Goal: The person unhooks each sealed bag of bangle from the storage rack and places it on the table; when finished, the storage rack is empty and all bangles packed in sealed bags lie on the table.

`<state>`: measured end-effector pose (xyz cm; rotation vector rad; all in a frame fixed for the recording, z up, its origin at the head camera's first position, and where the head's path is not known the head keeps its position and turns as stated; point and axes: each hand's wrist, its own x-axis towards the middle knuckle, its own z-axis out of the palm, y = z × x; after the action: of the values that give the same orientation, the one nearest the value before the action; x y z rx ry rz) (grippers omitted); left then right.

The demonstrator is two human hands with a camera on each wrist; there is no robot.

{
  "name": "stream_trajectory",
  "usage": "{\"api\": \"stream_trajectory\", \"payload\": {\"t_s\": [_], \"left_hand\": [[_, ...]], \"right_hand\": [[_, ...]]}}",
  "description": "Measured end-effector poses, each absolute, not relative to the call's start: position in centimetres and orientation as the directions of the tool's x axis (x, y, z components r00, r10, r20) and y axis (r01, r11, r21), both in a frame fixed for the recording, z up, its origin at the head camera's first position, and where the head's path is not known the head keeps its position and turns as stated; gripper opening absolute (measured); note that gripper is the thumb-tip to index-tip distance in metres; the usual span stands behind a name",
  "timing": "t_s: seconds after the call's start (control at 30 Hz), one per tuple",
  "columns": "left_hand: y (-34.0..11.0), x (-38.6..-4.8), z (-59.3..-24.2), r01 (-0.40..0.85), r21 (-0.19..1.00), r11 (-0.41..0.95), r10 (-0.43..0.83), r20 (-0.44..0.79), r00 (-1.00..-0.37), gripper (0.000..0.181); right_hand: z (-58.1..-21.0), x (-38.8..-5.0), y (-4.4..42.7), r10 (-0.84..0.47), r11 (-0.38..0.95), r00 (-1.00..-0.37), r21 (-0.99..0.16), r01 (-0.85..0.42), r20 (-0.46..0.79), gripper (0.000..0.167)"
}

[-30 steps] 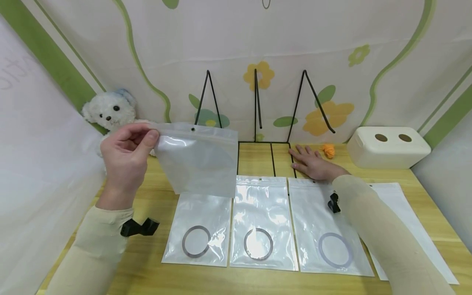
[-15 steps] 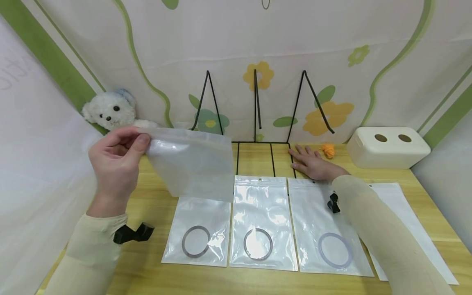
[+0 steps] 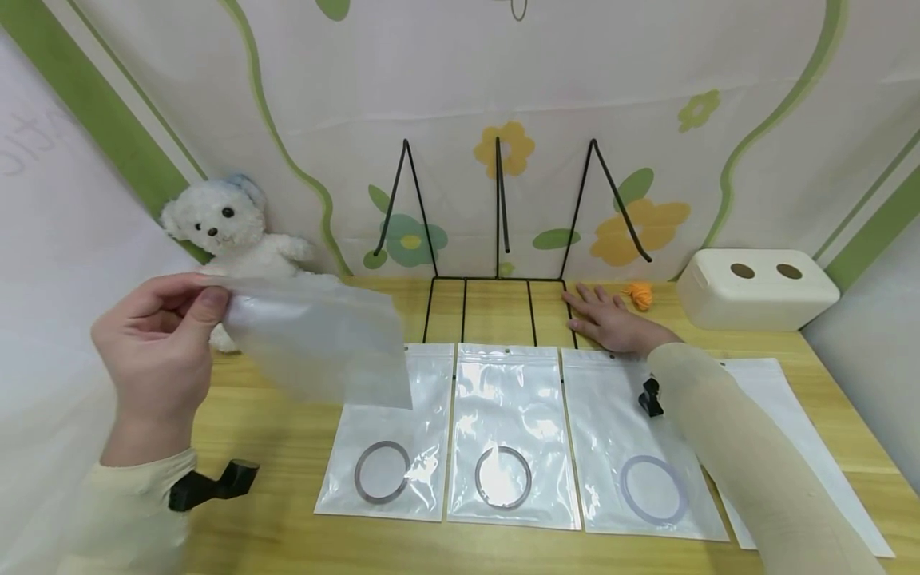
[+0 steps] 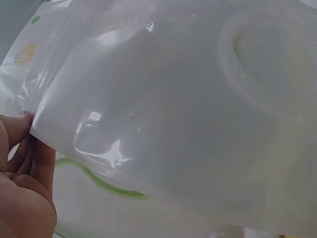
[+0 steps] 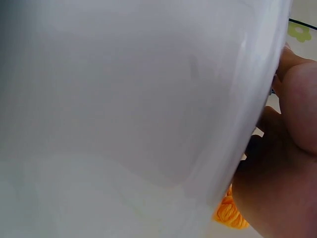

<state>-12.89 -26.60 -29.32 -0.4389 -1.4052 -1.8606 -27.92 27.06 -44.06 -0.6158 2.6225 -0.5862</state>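
My left hand (image 3: 158, 351) pinches one top corner of a translucent white zip bag (image 3: 327, 343) between thumb and fingers, at the left above the table. A round ring outline (image 4: 228, 54) shows on this bag in the left wrist view. My right hand (image 3: 611, 323) rests with spread fingers on the right side of a black wire rack's base (image 3: 533, 315). Three more zip bags lie in a row: a left one (image 3: 424, 399), a middle one (image 3: 506, 391) and a right one (image 3: 596, 431), each with a ring mark. The right forearm partly covers the right one.
Three bent black arms, such as the middle one (image 3: 497, 200), rise from the rack. A white plush bear (image 3: 230, 220) sits back left. Back right stand a cream box (image 3: 755, 291) and an orange bundle (image 3: 639, 295). A white sheet-like piece (image 3: 762, 399) lies under the right forearm.
My left hand has moved left and toward the front with the pinched zip bag, uncovering the rack's left arm and more of the left bag. The right hand stays where it was.
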Motion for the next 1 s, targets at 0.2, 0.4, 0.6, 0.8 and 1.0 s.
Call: {"api": "stream_trajectory", "payload": {"t_s": [0.2,0.4,0.6,0.8,1.0], "left_hand": [[-28.6,-11.5,-29.2,0.735,0.673,-0.079,-0.385,0.660,-0.646,0.008],[-30.6,-10.1,-29.5,0.733,0.676,-0.076,-0.403,0.651,-0.643,0.008],[-32.4,-8.7,-30.3,0.699,0.715,-0.036,-0.462,0.608,-0.646,0.008],[-34.4,-7.6,-31.6,0.693,0.720,-0.036,-0.515,0.581,-0.630,0.009],[-37.1,-6.7,-33.2,0.711,0.699,-0.080,-0.477,0.599,-0.643,0.011]], "right_hand": [[-44.0,-27.9,27.0,-0.495,0.814,-0.830,-0.473,-0.338,-0.258,0.069],[-44.1,-27.9,27.0,-0.494,0.813,-0.830,-0.476,-0.334,-0.261,0.069],[-44.2,-27.9,27.0,-0.487,0.816,-0.833,-0.477,-0.327,-0.262,0.069],[-44.2,-27.8,26.8,-0.485,0.815,-0.834,-0.480,-0.324,-0.261,0.067],[-44.1,-27.8,26.8,-0.485,0.814,-0.834,-0.484,-0.322,-0.261,0.068]]}}
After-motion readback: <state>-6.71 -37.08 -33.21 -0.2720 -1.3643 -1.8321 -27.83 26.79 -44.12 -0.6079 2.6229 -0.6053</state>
